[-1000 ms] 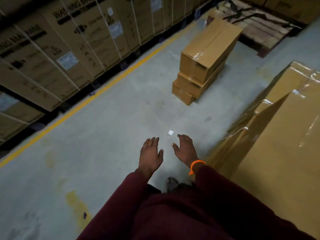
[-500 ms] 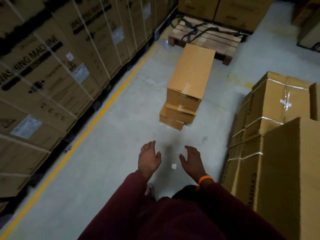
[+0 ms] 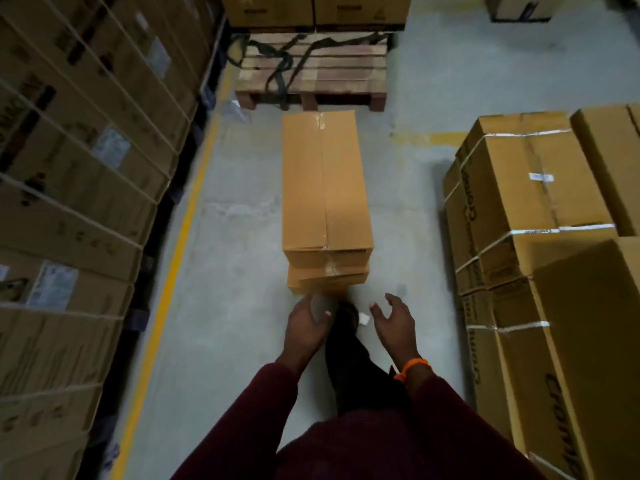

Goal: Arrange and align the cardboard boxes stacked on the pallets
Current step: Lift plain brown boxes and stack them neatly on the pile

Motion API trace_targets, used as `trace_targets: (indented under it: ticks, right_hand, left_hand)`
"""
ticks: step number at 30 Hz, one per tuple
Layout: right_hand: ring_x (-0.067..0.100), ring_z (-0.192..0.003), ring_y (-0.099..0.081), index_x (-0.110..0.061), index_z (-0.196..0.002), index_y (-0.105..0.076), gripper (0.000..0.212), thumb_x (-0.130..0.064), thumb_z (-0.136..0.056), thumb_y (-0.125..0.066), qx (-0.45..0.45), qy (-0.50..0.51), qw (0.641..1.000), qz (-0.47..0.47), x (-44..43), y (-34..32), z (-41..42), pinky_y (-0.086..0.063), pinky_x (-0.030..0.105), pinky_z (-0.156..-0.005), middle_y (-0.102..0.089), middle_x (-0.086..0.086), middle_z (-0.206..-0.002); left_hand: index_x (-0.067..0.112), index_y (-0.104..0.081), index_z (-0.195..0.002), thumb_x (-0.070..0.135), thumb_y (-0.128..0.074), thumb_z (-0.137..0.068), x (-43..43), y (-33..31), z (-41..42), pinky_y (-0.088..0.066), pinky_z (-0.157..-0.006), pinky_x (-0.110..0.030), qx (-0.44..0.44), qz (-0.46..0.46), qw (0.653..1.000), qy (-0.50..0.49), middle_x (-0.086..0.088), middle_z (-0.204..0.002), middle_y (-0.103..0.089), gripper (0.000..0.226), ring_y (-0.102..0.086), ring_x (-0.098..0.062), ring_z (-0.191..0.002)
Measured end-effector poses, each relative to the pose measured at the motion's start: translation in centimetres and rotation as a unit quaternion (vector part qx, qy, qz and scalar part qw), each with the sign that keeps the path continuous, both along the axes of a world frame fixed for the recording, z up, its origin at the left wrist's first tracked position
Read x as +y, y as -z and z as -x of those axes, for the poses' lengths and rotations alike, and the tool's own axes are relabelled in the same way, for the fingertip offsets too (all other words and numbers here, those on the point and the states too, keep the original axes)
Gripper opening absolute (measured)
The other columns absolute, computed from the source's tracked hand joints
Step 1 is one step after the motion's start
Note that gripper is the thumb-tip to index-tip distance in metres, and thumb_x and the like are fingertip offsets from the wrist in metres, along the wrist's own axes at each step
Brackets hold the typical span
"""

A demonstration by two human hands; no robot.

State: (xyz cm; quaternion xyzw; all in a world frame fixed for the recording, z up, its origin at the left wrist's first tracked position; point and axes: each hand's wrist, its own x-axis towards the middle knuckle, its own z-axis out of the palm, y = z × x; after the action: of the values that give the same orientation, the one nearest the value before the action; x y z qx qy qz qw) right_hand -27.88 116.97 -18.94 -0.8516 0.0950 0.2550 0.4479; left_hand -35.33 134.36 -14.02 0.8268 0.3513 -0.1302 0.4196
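A stack of three long brown cardboard boxes [image 3: 325, 188] stands on the concrete floor straight ahead, the top one taped along its middle. My left hand [image 3: 306, 325] hovers just short of the stack's near end, fingers apart and empty. My right hand [image 3: 394, 322], with an orange band at the wrist, is held beside it, palm turned inward, also empty. Beyond the stack lies a bare wooden pallet [image 3: 311, 72] with dark straps draped over it.
Tall strapped washing-machine cartons [image 3: 79, 188] line the left behind a yellow floor line [image 3: 173, 271]. Strapped brown cartons [image 3: 530, 209] are stacked at the right. More cartons [image 3: 315, 8] stand behind the pallet. A small white scrap [image 3: 363, 318] lies on the floor between my hands.
I have walked closer, and the three-box stack now sits right in front of my hands. Both hands stay raised and empty, slightly wider apart.
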Motion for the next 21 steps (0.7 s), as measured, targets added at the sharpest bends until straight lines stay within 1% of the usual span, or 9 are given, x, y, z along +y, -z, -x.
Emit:
trace_targets:
  ticks: [4, 6, 8, 10, 11, 13, 15, 18, 21]
  right_hand:
    - [0.030, -0.133, -0.053, -0.009, -0.143, -0.052, 0.060, -0.042, -0.095, -0.068, 0.059, 0.074, 0.995, -0.028, 5.2, 2.0, -9.3, -0.043, 0.044, -0.112, -0.054, 0.014, -0.147]
    - [0.029, -0.134, -0.052, -0.008, -0.147, -0.048, 0.066, -0.044, -0.095, -0.067, 0.071, 0.100, 0.992, -0.027, 7.1, 3.2, -13.7, -0.043, 0.044, -0.112, -0.051, 0.013, -0.150]
    - [0.030, -0.140, -0.046, -0.008, -0.152, -0.042, 0.076, -0.049, -0.094, -0.067, 0.092, 0.115, 0.989, -0.012, 8.2, 5.1, -17.3, -0.039, 0.045, -0.116, -0.045, 0.013, -0.156]
    - [0.031, -0.145, -0.041, -0.010, -0.154, -0.040, 0.081, -0.055, -0.092, -0.067, 0.140, 0.126, 0.982, -0.002, 9.2, 6.9, -19.6, -0.034, 0.046, -0.118, -0.042, 0.011, -0.159]
    - [0.031, -0.142, -0.043, -0.012, -0.149, -0.048, 0.080, -0.061, -0.089, -0.067, 0.161, 0.126, 0.979, -0.005, 9.8, 7.6, -20.4, -0.036, 0.045, -0.116, -0.048, 0.010, -0.153]
    - [0.029, -0.121, -0.058, -0.016, -0.119, -0.067, 0.079, -0.080, -0.072, -0.065, 0.181, 0.121, 0.976, -0.011, 11.2, 8.7, -21.1, -0.046, 0.044, -0.102, -0.067, 0.005, -0.123]
    - [0.025, -0.104, -0.064, -0.016, -0.101, -0.069, 0.082, -0.087, -0.063, -0.061, 0.180, 0.126, 0.975, 0.012, 12.6, 9.6, -21.2, -0.051, 0.044, -0.094, -0.071, 0.002, -0.106]
    - [0.022, -0.099, -0.062, -0.016, -0.095, -0.066, 0.067, -0.080, -0.074, -0.064, 0.178, 0.164, 0.970, 0.041, 15.3, 7.8, -21.6, -0.047, 0.038, -0.088, -0.069, -0.001, -0.102]
    - [0.020, -0.103, -0.065, -0.018, -0.104, -0.076, 0.040, -0.054, -0.088, -0.071, 0.161, 0.228, 0.960, 0.031, 19.2, 4.8, -22.5, -0.050, 0.037, -0.092, -0.073, -0.002, -0.105]
  left_hand:
    - [0.008, -0.045, -0.147, 0.024, -0.064, -0.097, 6.9, 0.6, -9.4, -0.037, -0.097, -0.025, 0.035, 0.049, 0.994, -0.093, -0.014, -0.147, -0.052, 0.056, -0.050, -0.033, -0.133]
    - [0.006, -0.039, -0.149, 0.029, -0.064, -0.096, 10.7, 1.7, -14.2, -0.039, -0.104, -0.034, 0.065, 0.073, 0.984, -0.150, -0.017, -0.150, -0.047, 0.063, -0.047, -0.035, -0.136]
    - [0.003, -0.028, -0.154, 0.033, -0.066, -0.095, 14.0, 3.3, -18.3, -0.038, -0.108, -0.038, 0.108, 0.092, 0.973, -0.183, -0.019, -0.155, -0.040, 0.076, -0.041, -0.036, -0.140]
    - [-0.002, -0.029, -0.151, 0.034, -0.068, -0.094, 16.8, 5.2, -21.5, -0.041, -0.108, -0.039, 0.147, 0.111, 0.964, -0.192, -0.021, -0.152, -0.042, 0.078, -0.044, -0.036, -0.137]
    - [-0.003, -0.035, -0.147, 0.033, -0.068, -0.093, 17.9, 5.9, -22.9, -0.045, -0.106, -0.040, 0.165, 0.124, 0.960, -0.192, -0.022, -0.148, -0.046, 0.072, -0.048, -0.037, -0.133]
    - [-0.005, -0.046, -0.139, 0.028, -0.068, -0.094, 19.6, 6.8, -25.2, -0.048, -0.103, -0.040, 0.186, 0.166, 0.951, -0.185, -0.018, -0.139, -0.054, 0.061, -0.054, -0.036, -0.127]
    - [-0.001, -0.052, -0.137, 0.028, -0.068, -0.094, 20.9, 7.6, -26.8, -0.048, -0.099, -0.038, 0.204, 0.216, 0.939, -0.174, -0.010, -0.132, -0.056, 0.054, -0.055, -0.033, -0.122]
    - [0.011, -0.060, -0.128, 0.042, -0.074, -0.086, 24.3, 8.0, -27.6, -0.053, -0.096, -0.043, 0.235, 0.268, 0.915, -0.187, -0.005, -0.130, -0.060, 0.053, -0.058, -0.027, -0.110]
    - [0.019, -0.068, -0.105, 0.039, -0.075, -0.084, 29.5, 6.8, -29.2, -0.054, -0.080, -0.035, 0.196, 0.247, 0.937, -0.148, -0.007, -0.121, -0.068, 0.030, -0.063, -0.021, -0.098]
